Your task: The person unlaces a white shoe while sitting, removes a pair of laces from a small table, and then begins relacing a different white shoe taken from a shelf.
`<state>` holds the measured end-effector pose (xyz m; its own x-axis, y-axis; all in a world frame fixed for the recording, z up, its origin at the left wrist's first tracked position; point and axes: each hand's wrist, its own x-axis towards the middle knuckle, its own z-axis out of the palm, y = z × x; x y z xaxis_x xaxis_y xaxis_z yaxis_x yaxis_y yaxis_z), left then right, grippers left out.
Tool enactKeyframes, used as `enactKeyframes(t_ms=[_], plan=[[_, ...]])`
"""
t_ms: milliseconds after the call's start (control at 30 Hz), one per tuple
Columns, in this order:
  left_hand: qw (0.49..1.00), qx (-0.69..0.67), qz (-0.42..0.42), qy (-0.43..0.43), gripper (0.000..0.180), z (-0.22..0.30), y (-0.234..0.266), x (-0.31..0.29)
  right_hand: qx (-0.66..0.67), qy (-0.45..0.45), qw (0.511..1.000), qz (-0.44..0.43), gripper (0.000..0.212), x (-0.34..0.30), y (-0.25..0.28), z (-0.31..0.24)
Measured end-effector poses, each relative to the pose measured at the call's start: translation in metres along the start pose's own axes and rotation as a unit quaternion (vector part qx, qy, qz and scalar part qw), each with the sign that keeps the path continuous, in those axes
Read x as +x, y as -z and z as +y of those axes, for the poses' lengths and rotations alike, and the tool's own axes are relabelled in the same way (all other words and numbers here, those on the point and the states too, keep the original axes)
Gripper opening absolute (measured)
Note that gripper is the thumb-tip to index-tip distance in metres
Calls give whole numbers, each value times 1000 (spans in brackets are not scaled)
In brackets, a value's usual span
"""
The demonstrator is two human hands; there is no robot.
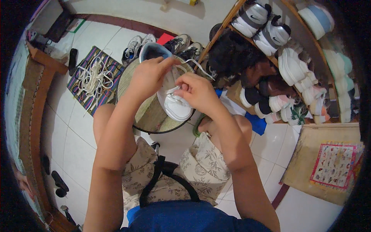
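Observation:
A white sneaker point(178, 108) with a pale blue lining rests on a round woven-topped stool point(164, 124) between my knees, its toe toward me. My left hand point(148, 77) is closed at the shoe's upper opening, fingers pinched around the lace area. A white shoelace point(201, 69) runs from there, and its loose end hangs off to the right. Over the front eyelets, my right hand point(198, 91) has its thumb and fingers pinched together on the lace. The fingers partly hide the lacing, so the exact holes are not visible.
A tangle of white laces point(94, 79) lies on a striped cloth point(73, 82) at left. Several worn sneakers point(133, 48) stand behind the stool. A wooden rack point(228, 17) crowded with shoes rises at right. A wooden bench frame point(33, 100) borders the left side.

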<state>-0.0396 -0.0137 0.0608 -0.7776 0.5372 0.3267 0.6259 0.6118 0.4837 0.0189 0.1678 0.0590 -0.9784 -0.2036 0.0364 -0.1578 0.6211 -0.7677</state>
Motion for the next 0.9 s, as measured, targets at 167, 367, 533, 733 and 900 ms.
enactKeyframes(t_ms=[167,367,533,733,900], plan=[[994,-103,-37,-16,34,-2,13,2,-108,162,981,21,18,1,-4,6],[996,-25,-54,-64,43,7,20,-6,-149,185,961,143,15,6,-10,-4],[997,-36,-41,-51,34,-1,10,-2,-44,124,979,159,14,11,-10,-3],[995,-95,-15,-38,25,-8,2,-1,-66,114,991,11,13,4,-6,2],[999,-50,-13,-19,23,-6,0,-1,-101,98,990,-1,13,0,-15,-3]])
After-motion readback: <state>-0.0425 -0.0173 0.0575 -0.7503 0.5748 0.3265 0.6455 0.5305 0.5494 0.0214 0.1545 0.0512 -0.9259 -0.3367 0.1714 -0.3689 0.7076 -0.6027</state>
